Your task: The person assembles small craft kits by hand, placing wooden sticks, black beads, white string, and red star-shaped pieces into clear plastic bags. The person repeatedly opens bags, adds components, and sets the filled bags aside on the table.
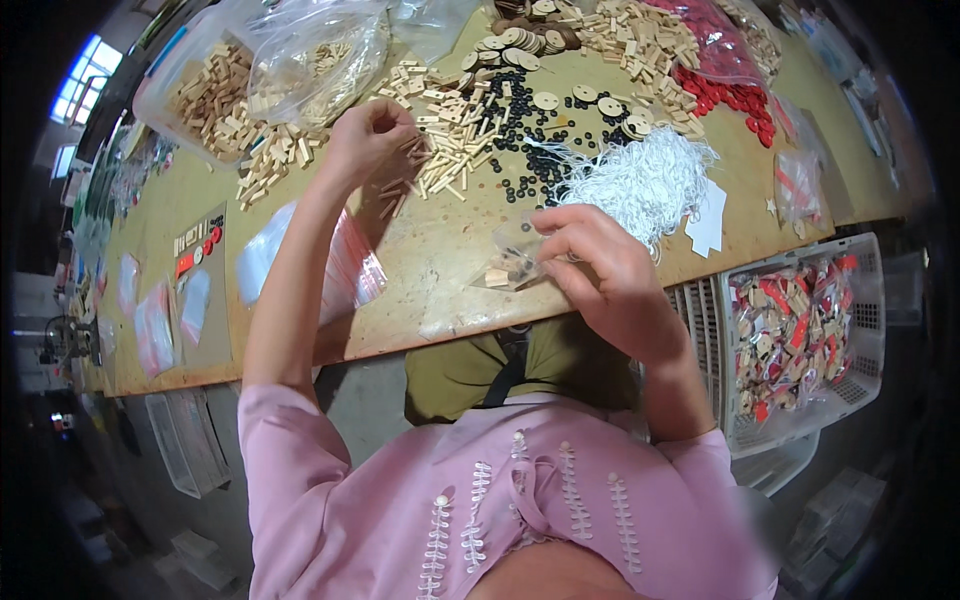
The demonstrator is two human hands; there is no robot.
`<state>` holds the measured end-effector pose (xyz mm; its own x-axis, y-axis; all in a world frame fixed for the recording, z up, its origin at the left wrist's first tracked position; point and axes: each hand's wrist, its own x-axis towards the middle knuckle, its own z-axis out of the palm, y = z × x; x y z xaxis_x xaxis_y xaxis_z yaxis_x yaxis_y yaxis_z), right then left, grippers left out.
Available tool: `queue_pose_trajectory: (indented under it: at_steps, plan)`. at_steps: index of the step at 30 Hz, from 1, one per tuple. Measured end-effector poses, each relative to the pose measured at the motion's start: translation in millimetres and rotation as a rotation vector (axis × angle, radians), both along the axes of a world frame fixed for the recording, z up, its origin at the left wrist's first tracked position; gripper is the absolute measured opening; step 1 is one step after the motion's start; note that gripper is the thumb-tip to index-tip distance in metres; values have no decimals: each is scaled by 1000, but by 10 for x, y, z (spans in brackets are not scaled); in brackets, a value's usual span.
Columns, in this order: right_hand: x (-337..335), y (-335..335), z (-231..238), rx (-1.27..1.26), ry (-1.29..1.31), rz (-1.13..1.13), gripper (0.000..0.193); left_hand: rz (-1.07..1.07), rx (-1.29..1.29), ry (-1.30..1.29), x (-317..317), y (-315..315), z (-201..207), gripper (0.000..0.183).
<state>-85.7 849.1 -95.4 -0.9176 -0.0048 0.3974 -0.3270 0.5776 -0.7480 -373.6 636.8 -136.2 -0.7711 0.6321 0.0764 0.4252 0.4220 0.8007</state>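
Note:
My left hand (368,142) hovers at the near edge of a heap of wooden sticks and small blocks (452,140). Its thumb and fingertips are curled together in a pinch; anything between them is too small or hidden to name. At the table's front, my right hand (603,262) grips the edge of a small clear plastic bag (508,262). Inside the bag lie a few pale wooden pieces (497,277) and dark bits. Just beyond the right hand are a tangled pile of white strings (645,182) and scattered small black rings (522,188).
Flat bags (358,262) lie under my left forearm. A plastic tub (160,110) of blocks stands far left, with sample pieces on a board (215,300) nearer. Wooden discs (520,42) and red pieces (725,95) lie at the back. A crate (865,330) of filled bags stands right.

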Motion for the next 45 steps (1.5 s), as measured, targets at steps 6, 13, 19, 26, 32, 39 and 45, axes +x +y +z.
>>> queue_pose_trajectory:
  at_steps: [6, 13, 19, 26, 32, 39, 45]
  plan:
    - [-132, 116, -14, -14, 16, -3, 9, -443, 252, -27, 1231, 492, 740, 9]
    - [6, 248, -43, -71, 21, -60, 12, -244, 68, 194, 641, 1171, 466, 19]
    - [131, 358, -69, -80, 5, -90, 13, -238, -236, 532, -59, 1829, -255, 33]
    - [190, 563, -121, -97, 59, -129, 13, -252, -12, -1, 174, 1708, 114, 16]
    - [240, 683, -2, -83, -2, -136, 11, -469, 256, -143, 1286, 1348, 845, 17]
    - [325, 684, -40, -160, 45, -139, 9, -479, 194, 159, 1300, 1543, 828, 11]
    - [477, 614, -21, -261, 13, -121, 8, -554, -52, 533, 551, 2583, 390, 29]
